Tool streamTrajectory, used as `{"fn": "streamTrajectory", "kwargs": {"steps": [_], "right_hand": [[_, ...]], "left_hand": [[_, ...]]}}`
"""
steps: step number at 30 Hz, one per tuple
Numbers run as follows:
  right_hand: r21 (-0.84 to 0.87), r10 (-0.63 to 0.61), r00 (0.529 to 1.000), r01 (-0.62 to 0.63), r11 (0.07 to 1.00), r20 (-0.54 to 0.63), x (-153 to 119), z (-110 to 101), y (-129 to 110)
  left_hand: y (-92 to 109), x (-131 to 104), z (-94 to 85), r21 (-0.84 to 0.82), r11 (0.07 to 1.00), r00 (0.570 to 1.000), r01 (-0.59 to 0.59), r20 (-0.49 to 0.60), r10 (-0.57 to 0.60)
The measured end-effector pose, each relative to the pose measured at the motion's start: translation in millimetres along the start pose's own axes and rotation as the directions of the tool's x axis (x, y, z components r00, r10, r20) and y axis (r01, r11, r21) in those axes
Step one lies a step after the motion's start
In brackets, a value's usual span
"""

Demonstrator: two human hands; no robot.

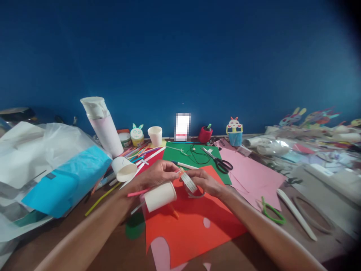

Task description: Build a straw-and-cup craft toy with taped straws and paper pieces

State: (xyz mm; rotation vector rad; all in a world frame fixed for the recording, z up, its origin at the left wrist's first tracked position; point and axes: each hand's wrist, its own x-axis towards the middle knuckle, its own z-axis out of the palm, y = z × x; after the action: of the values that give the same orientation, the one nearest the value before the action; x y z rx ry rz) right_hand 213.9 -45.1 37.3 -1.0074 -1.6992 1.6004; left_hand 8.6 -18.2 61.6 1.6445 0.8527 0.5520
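Observation:
My left hand [162,172] is closed in a pinch at the free end of a roll of clear tape [189,182]. Around the roll's other side, my right hand [203,180] has its fingers closed. Just below my left hand a white paper cup [160,196] lies on its side, with a pink straw [137,193] beside it. Beneath both hands is a sheet of orange-red paper [194,233]. An orange piece [175,212] rests on that sheet near the cup.
Black-handled scissors [222,164] lie on green paper ahead. Another white cup [124,169] lies at the left, near a tall white roll [105,131] and blue paper [67,180]. Pink paper [251,169], a green pipe cleaner [272,215] and a white stick [297,214] are at the right.

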Motion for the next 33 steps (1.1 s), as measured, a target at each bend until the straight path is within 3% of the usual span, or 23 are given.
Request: {"fn": "streamTrajectory", "kwargs": {"steps": [10, 19, 28, 33], "right_hand": [[0.013, 0.043, 0.999, -0.043, 0.999, -0.007, -0.1, 5.2, -2.1], [-0.001, 0.035, 0.998, -0.035, 0.999, -0.044, 0.8, -0.1, -3.4], [0.066, 0.033, 0.999, -0.03, 0.997, -0.034, 3.1, -3.4, 1.6], [0.074, 0.044, 0.999, -0.043, 0.996, -0.021, 4.5, -6.9, 3.3]], "left_hand": [[-1.7, 1.4, 7.2, 0.166, 0.984, 0.997, -0.062, -0.029, 0.068], [9.7, -4.1, 9.5, -0.069, 0.997, 0.999, 0.046, 0.032, -0.044], [7.5, -2.3, 6.1, 0.037, 0.999, 0.999, 0.005, -0.033, -0.004], [3.3, -0.7, 7.0, 0.011, 1.0, 0.999, -0.013, -0.051, 0.014]]}}
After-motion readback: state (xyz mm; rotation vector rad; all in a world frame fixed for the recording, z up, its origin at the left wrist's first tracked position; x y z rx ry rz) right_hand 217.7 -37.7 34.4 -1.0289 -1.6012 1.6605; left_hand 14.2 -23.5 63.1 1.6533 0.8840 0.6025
